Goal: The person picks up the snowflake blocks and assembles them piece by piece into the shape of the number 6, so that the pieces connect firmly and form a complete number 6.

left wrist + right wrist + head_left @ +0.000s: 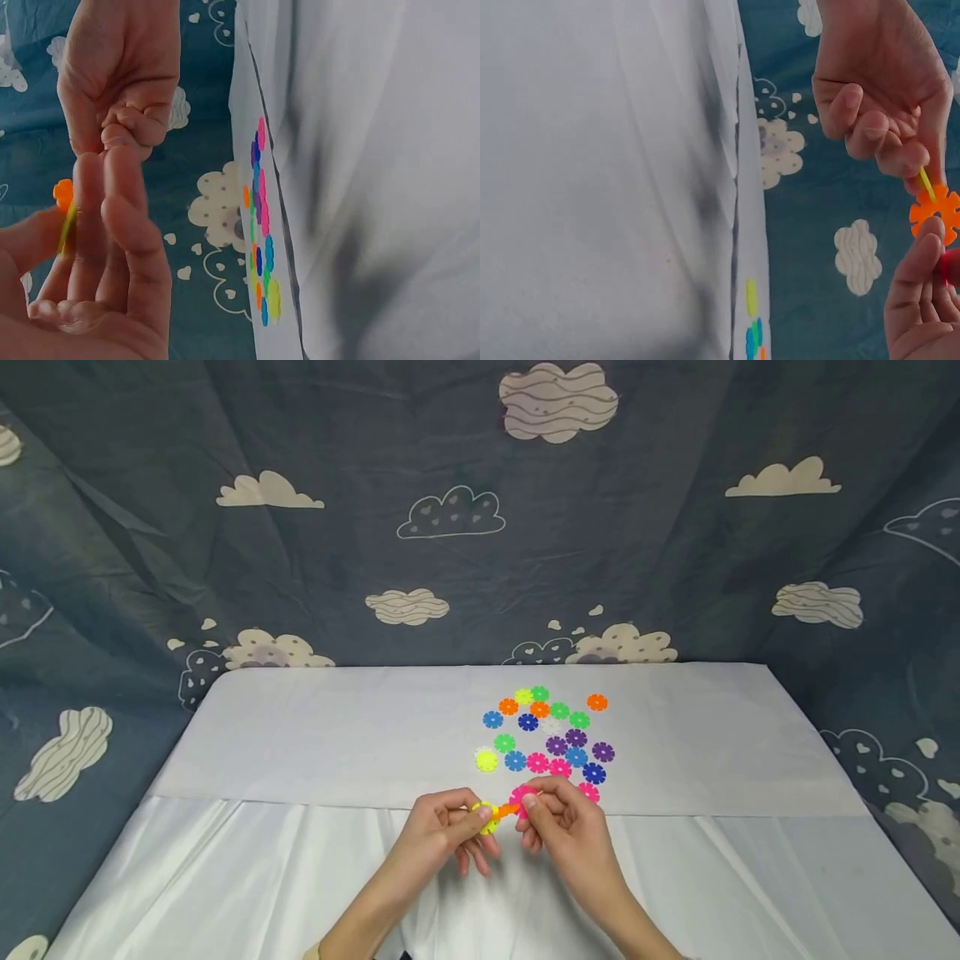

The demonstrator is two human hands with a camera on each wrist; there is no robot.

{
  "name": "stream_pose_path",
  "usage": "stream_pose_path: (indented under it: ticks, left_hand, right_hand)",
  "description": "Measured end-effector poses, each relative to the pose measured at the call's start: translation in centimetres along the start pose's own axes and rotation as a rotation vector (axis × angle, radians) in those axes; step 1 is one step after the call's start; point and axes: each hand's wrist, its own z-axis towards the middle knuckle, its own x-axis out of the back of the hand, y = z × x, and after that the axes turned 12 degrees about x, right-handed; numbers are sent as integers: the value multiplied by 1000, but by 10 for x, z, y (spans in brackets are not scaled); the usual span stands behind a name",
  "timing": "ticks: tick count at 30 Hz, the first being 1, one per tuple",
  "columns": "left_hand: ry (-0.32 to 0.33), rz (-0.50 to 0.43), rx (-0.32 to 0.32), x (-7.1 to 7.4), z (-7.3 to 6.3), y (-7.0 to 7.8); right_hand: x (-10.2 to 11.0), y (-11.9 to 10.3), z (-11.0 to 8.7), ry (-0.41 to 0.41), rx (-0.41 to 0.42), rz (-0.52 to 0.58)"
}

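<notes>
My left hand (444, 828) pinches a yellow notched snowflake disc (492, 824) between thumb and fingers. Joined to its edge is an orange disc (936, 215), seen nearly flat-on in the right wrist view and edge-on in the head view. On the orange disc's other side, my right hand (572, 828) pinches a pink disc (521, 795) by its rim. The three pieces form a short row held just above the white cloth. Whether the pink disc is fully slotted into the orange one cannot be told, since fingertips cover the joint.
Several loose discs lie scattered just beyond the hands, among them a yellow one (487, 761), a purple one (603, 752) and an orange one (597, 702). They rest on a white-covered table (322, 735). A dark cloud-patterned curtain (337, 560) hangs behind it.
</notes>
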Motion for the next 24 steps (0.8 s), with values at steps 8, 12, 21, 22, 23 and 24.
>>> stream_pose_path:
  ticks: [8, 12, 21, 22, 23, 24]
  left_hand:
    - [32, 100, 38, -2, 5, -7]
    - [-6, 84, 18, -2, 6, -8]
    - [17, 74, 27, 1, 7, -9]
    - [27, 70, 33, 2, 7, -9]
    - [38, 64, 35, 3, 7, -8]
    - [48, 61, 39, 5, 8, -8]
  right_hand:
    - [3, 2, 0, -193, 9, -48]
    - [0, 1, -1, -234, -8, -85]
    - [4, 0, 3, -239, -97, -79]
    - [6, -1, 4, -239, -98, -108]
    - [9, -2, 5, -234, -96, -142]
    - [13, -3, 7, -223, -89, -181]
